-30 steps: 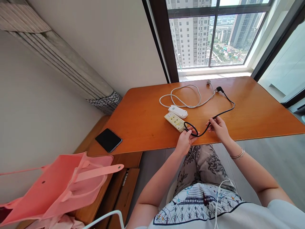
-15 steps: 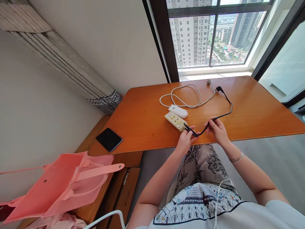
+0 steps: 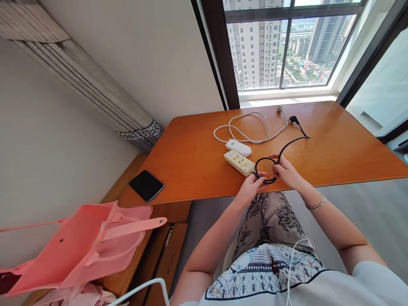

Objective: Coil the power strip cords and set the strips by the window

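A black power cord [image 3: 288, 143] forms a loop between my hands near the table's front edge. My left hand [image 3: 251, 187] is closed on the lower side of the loop, beside the cream power strip [image 3: 239, 162] that the cord runs from. At the loop's right side, my right hand [image 3: 285, 171] pinches the cord. The cord's black plug [image 3: 293, 120] lies at the back of the table. Touching or close behind the cream strip is a white power strip [image 3: 238, 147]; its white cord [image 3: 248, 141] curls in loose loops behind it.
The wooden table [image 3: 197, 161] has its front edge just before my lap. A black phone or tablet [image 3: 146, 185] rests at its left end. Pink bags [image 3: 86, 246] stand on the lower wooden cabinet [image 3: 170, 250] at left. A window [image 3: 280, 51] is behind.
The cord has been drawn into a round loop between my hands. My right hand has moved slightly left, and the cream power strip has shifted a little to the right.
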A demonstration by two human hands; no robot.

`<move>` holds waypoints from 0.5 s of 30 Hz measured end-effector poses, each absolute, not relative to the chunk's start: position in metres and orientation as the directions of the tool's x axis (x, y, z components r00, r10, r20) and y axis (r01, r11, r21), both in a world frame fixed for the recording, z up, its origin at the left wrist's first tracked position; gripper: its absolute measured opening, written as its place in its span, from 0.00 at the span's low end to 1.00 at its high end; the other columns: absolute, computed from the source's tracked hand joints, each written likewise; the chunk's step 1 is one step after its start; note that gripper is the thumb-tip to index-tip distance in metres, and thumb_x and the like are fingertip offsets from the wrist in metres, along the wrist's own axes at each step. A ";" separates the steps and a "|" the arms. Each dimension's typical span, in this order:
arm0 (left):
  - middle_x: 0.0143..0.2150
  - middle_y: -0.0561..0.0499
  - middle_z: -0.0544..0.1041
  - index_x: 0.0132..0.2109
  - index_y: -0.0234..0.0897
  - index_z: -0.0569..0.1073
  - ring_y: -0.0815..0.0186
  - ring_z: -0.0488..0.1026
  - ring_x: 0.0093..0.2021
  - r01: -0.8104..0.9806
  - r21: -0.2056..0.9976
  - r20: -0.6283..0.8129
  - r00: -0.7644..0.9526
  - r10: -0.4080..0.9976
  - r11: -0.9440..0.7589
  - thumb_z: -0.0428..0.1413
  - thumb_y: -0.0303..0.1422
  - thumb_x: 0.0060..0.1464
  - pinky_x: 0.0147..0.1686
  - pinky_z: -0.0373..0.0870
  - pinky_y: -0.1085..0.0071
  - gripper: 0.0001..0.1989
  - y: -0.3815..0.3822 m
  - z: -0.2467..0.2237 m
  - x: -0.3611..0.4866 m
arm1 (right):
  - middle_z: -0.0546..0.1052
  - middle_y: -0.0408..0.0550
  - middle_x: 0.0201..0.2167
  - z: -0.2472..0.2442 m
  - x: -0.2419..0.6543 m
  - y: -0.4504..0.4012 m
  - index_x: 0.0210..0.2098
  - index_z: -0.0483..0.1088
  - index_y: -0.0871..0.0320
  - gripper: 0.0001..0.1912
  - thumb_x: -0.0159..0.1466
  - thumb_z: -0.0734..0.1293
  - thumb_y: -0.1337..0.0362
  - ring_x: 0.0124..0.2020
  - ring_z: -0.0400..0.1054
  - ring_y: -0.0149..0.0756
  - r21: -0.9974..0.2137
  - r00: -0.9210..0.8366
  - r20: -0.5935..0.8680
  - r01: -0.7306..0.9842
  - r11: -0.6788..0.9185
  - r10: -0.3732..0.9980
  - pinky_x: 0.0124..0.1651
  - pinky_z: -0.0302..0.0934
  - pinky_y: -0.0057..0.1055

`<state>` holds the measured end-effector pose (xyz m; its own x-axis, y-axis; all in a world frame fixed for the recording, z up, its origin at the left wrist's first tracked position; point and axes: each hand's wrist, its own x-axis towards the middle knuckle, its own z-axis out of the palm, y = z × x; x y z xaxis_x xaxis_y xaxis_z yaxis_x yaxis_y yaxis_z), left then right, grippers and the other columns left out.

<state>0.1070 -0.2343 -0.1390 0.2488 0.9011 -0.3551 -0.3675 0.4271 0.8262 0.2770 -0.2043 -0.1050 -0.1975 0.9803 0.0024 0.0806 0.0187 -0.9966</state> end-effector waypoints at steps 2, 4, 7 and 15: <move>0.42 0.43 0.83 0.44 0.32 0.79 0.60 0.81 0.45 -0.411 0.769 -0.372 0.337 0.865 0.490 0.62 0.26 0.55 0.59 0.71 0.56 0.08 -0.237 -0.138 0.106 | 0.60 0.32 0.19 -0.100 0.279 -0.199 0.50 0.63 0.57 0.19 0.60 0.61 0.63 0.20 0.58 0.29 -0.980 -0.175 -0.021 0.198 0.015 0.984 0.29 0.60 0.30; 0.44 0.40 0.83 0.43 0.30 0.79 0.59 0.81 0.47 -0.484 0.677 -0.399 0.392 0.829 0.555 0.58 0.27 0.60 0.61 0.69 0.56 0.07 -0.240 -0.136 0.106 | 0.61 0.33 0.21 -0.094 0.280 -0.197 0.48 0.64 0.57 0.16 0.62 0.62 0.59 0.21 0.58 0.29 -0.959 -0.182 -0.034 0.281 0.019 0.983 0.28 0.58 0.29; 0.42 0.40 0.83 0.41 0.29 0.79 0.61 0.81 0.47 -0.614 0.528 -0.466 0.368 0.804 0.587 0.50 0.28 0.66 0.60 0.71 0.59 0.12 -0.246 -0.129 0.112 | 0.62 0.34 0.21 -0.090 0.280 -0.197 0.45 0.64 0.57 0.15 0.64 0.63 0.55 0.21 0.57 0.28 -0.947 -0.202 -0.059 0.320 0.009 0.978 0.27 0.54 0.29; 0.36 0.48 0.83 0.39 0.31 0.77 0.69 0.82 0.39 -0.792 0.408 -0.578 0.161 0.800 0.454 0.51 0.21 0.65 0.52 0.76 0.68 0.11 -0.258 -0.112 0.135 | 0.58 0.30 0.19 -0.093 0.290 -0.207 0.45 0.62 0.56 0.21 0.63 0.66 0.48 0.19 0.54 0.25 -0.994 -0.297 -0.080 0.090 -0.056 0.951 0.25 0.53 0.28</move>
<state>0.1353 -0.2582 -0.1120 0.1608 0.7997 -0.5784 -0.7920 0.4543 0.4078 0.2895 -0.2067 -0.0933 -0.2972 0.9515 -0.0800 0.0900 -0.0555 -0.9944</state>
